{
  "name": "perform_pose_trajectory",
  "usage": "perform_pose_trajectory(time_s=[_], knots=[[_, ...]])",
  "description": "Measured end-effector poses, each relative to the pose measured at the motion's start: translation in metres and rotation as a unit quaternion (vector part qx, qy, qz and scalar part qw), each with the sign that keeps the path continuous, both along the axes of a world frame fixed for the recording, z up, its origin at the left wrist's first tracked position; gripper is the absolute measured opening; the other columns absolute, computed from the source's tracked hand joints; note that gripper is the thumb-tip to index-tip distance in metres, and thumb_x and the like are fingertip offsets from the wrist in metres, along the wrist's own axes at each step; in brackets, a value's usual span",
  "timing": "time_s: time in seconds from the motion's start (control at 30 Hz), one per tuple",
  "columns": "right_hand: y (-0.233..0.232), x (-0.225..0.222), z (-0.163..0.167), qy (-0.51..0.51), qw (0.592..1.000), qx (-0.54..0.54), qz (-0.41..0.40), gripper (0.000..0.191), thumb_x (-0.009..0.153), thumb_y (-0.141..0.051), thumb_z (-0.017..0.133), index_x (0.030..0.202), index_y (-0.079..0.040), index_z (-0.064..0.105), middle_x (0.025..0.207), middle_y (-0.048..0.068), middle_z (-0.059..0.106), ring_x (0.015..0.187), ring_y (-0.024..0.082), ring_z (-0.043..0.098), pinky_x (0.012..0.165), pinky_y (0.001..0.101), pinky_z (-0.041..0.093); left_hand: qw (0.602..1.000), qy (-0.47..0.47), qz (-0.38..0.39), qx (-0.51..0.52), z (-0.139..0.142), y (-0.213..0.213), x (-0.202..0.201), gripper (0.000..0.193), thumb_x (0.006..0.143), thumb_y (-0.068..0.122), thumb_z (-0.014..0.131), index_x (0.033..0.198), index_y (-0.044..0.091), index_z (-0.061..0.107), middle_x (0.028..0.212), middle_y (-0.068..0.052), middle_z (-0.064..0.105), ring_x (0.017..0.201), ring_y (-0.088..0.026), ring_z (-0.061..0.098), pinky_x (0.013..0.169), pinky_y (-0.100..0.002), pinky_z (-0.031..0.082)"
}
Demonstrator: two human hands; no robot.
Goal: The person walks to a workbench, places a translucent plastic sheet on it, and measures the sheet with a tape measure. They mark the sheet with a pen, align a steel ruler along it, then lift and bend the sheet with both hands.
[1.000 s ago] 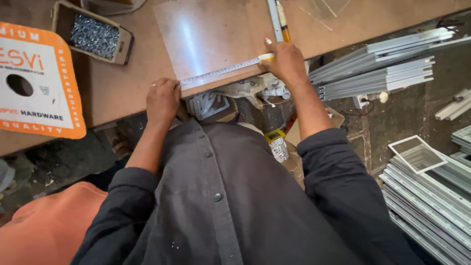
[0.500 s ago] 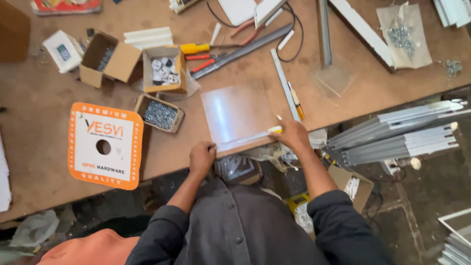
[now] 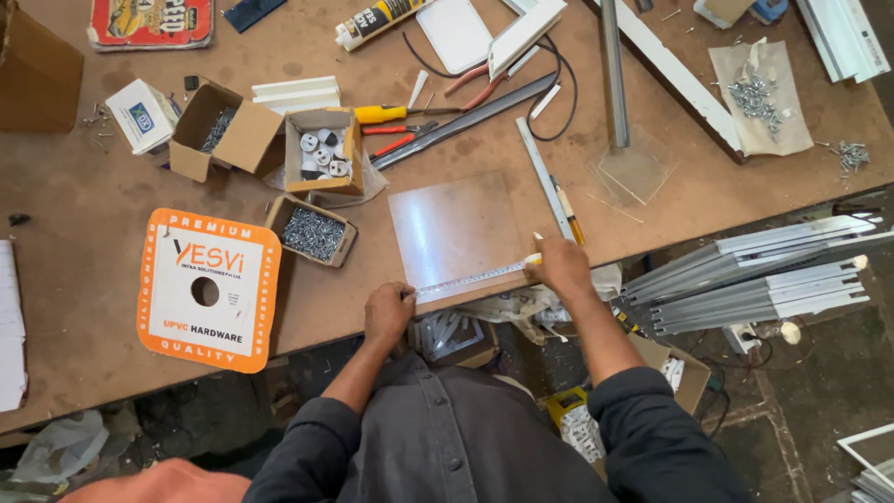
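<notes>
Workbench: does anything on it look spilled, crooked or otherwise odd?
A few screws lie loose on the bench near the right edge, off the paper that holds the main pile. The clear sheet under the tape measure that both hands stretch overhangs the near edge. Nothing looks broken.

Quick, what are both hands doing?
Left hand: closed, pinning the tape measure end.
Right hand: closed, holding the tape's other end.

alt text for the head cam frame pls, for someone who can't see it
Seen from above, a person stretches a tape measure along the near edge of a clear square sheet on a brown workbench, left hand at one end, right hand at the other. Boxes of screws, hand tools and a steel ruler lie around.
</notes>
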State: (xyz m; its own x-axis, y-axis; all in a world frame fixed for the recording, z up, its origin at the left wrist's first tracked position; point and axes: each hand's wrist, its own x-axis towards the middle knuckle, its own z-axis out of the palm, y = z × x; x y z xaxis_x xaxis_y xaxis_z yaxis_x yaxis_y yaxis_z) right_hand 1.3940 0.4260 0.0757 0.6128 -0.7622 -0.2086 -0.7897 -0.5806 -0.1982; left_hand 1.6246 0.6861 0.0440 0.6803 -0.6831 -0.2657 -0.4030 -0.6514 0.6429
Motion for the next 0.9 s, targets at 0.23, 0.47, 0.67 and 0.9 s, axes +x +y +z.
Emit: perform_pose_trajectory(time_s=[0.23,0.47,0.67,0.9], knots=[[0.009,-0.005,0.017,-0.027,0.999,0.031,-0.015,0.052,0.073,-0.044,0.084,0.11,-0.009,0.075,0.104,0.018,0.073,0.099,0.038,0.069,0.085,0.0482,0.055,1.0,0.018,0.007,0.017,0.002,-0.001,0.002,0.023,0.081,0.023,0.076,0.099,0.01,0.08,0.095,-0.015,0.076,0.091,-0.032,0.074,0.086,-0.042,0.057],[0.006,-0.01,0.011,-0.002,1.0,0.003,0.02,0.085,0.074,-0.049,0.086,0.145,-0.018,0.053,0.106,0.019,0.072,0.096,0.04,0.069,0.08,0.0516,0.054,0.998,-0.011,-0.007,0.063,-0.02,-0.004,0.006,0.029,0.09,0.033,0.065,0.1,0.011,0.08,0.092,-0.02,0.074,0.085,-0.038,0.073,0.083,-0.049,0.057],[0.011,-0.023,-0.008,-0.138,0.987,-0.058,0.06,0.043,0.08,-0.041,0.088,0.111,-0.016,0.074,0.104,0.01,0.074,0.106,0.033,0.065,0.098,0.0523,0.043,0.999,0.029,0.004,-0.017,-0.021,0.005,0.01,0.018,0.081,0.023,0.076,0.092,0.009,0.081,0.086,-0.014,0.076,0.08,-0.03,0.074,0.077,-0.041,0.057],[0.028,-0.014,0.013,-0.247,0.948,-0.181,0.091,0.035,0.088,-0.022,0.081,0.12,-0.013,0.071,0.121,0.009,0.074,0.128,0.028,0.06,0.116,0.0572,0.03,1.0,0.019,0.004,-0.003,-0.001,-0.002,0.007,0.016,0.081,0.022,0.08,0.092,0.011,0.081,0.084,-0.013,0.076,0.079,-0.03,0.073,0.077,-0.041,0.057]])
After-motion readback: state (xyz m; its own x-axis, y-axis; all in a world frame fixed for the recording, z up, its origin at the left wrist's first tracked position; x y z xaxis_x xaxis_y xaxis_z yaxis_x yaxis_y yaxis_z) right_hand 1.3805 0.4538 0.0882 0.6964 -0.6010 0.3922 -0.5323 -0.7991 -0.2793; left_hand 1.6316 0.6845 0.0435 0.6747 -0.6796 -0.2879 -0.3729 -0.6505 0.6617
